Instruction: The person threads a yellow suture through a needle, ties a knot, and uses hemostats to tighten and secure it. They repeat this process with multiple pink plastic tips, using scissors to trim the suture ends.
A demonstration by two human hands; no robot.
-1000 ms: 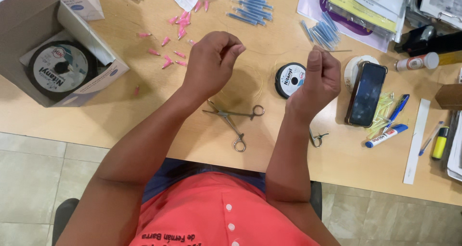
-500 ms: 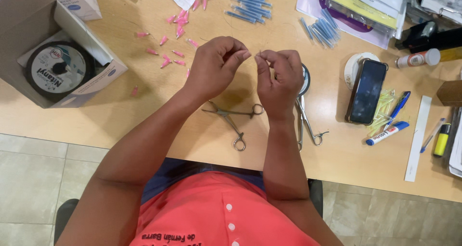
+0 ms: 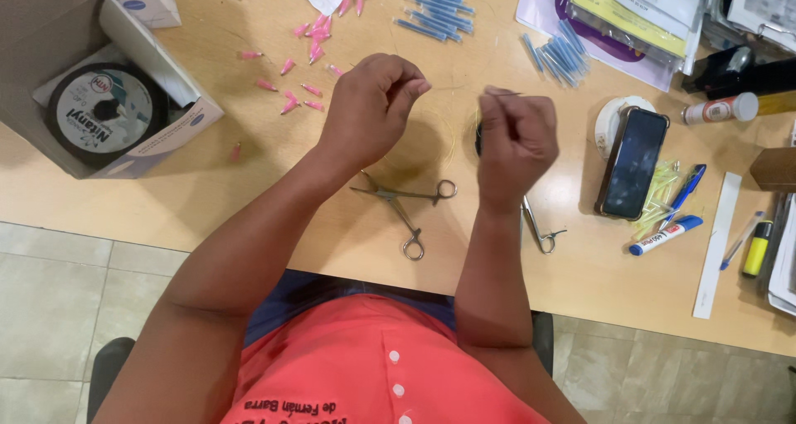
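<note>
So half a second ago the hands were nearly touching mid-frame, now they've pulled a bit apart. Left hand [image 3: 373,109] is closed in a pinch on a thin line [image 3: 452,88] that's barely visible, running across to the right hand [image 3: 516,138], also fisted, pinching what looks like a fine needle at its top. Looks like the line is being drawn out taut. Forceps [image 3: 406,204] lie untouched on the table [image 3: 249,200] below, pink caps [image 3: 303,55] upper left
</note>
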